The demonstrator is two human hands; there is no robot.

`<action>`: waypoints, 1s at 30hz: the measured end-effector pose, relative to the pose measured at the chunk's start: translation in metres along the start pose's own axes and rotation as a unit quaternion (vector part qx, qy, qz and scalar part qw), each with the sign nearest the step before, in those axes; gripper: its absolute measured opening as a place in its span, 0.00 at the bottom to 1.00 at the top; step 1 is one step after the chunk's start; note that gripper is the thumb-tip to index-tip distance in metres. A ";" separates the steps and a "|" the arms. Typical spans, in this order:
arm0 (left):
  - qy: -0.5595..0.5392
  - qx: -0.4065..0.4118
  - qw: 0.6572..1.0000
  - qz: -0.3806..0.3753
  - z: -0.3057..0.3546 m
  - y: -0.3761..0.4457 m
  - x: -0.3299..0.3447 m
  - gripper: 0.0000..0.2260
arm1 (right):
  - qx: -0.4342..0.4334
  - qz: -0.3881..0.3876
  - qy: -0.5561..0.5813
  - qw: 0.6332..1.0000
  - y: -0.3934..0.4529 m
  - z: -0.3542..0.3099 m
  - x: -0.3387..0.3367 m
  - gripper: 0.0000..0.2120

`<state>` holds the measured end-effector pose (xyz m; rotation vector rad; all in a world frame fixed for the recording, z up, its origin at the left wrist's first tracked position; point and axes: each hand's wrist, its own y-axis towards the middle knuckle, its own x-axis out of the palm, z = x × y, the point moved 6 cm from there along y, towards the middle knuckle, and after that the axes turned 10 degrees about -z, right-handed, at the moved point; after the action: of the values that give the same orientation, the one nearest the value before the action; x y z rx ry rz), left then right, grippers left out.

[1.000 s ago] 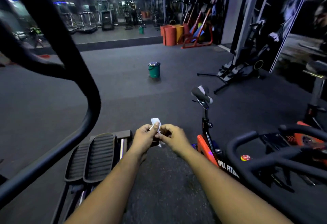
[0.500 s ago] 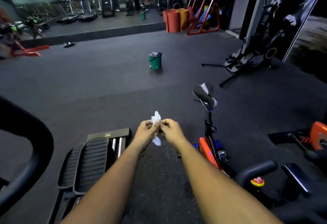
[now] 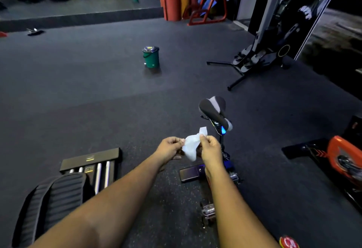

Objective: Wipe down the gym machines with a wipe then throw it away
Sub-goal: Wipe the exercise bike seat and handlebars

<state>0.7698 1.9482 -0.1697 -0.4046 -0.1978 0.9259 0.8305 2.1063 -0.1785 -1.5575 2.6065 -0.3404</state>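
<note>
- Head view. Floor (image 3: pixel 88 90): dark rubber gym matting, speckled near the camera, one level across the open middle of the room; a raised dark step runs along the far side.
- Far side: rolled mats (image 3: pixel 172 6) in orange and yellow standing upright beside a red frame (image 3: pixel 207 15). Treadmills show dimly at the far left.
- Right wall: large dark poster; a tall machine with foot pedals (image 3: pixel 252 55) stands on the floor in front of it.
- Green bin (image 3: pixel 150 57), lid on, stands alone on open floor, well apart from the hands.
- Near left: ribbed black foot plate (image 3: pixel 56 194) and a rail housing with chrome rods.
- Near right: bike saddle (image 3: pixel 214 111) on its post, just beside the right hand; orange flywheel cover at the right edge.
- Wipe (image 3: pixel 191 145): white, crumpled, held in the air between both hands over the floor.
- Left hand (image 3: pixel 169 149): fingertips pinch the wipe's left edge.
- Right hand (image 3: pixel 210 147): thumb and fingers pinch its upper right part.
- Writing: small labels on the bin and rail housing, too small to read.
</note>
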 end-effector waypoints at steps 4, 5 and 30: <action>-0.058 -0.024 0.998 -0.014 -0.005 0.033 0.012 0.06 | -0.004 0.011 0.029 1.000 0.030 -0.005 -0.014 0.10; -0.094 -0.030 0.995 -0.014 -0.006 0.045 0.011 0.06 | 0.000 0.015 0.051 0.999 0.044 -0.003 -0.015 0.10; -0.298 0.023 0.954 -0.009 0.104 0.201 -0.203 0.15 | 0.176 -0.195 -0.041 0.964 0.233 -0.058 0.174 0.18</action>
<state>0.4676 1.9173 -0.1585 -0.0684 -0.7292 1.0128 0.5368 2.0687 -0.1693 -1.8861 2.0187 -0.7050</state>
